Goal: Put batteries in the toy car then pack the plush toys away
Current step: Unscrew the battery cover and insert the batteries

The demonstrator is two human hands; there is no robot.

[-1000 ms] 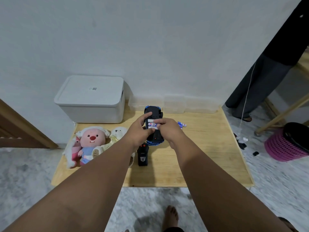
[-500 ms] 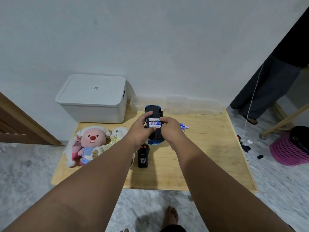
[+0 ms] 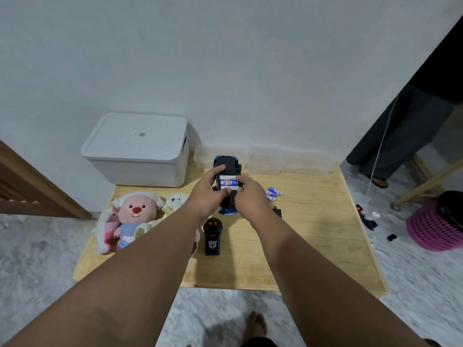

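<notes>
The blue toy car [image 3: 226, 163] lies upside down near the middle back of the wooden table [image 3: 313, 236], its battery bay open and showing white and blue batteries [image 3: 229, 183]. My left hand [image 3: 209, 194] grips the car's left side, thumb under the bay. My right hand [image 3: 250, 194] rests on the car's right side with fingertips pressing on the batteries. Several loose batteries [image 3: 273, 193] lie on the table just right of my right hand. A pink plush toy [image 3: 132, 216] and a white plush toy [image 3: 176, 200] lie at the table's left, partly hidden by my left arm.
A black remote control [image 3: 212, 236] lies in front of the car, a small black cover [image 3: 277, 211] to the right. A lidded white storage box [image 3: 140, 149] stands back left, clear containers [image 3: 288, 160] along the wall. A person's legs [image 3: 398, 131] and a pink basket [image 3: 433, 226] are at right.
My right fingertips have shifted slightly over the battery bay while both hands stay on the car. The camera has moved a little.
</notes>
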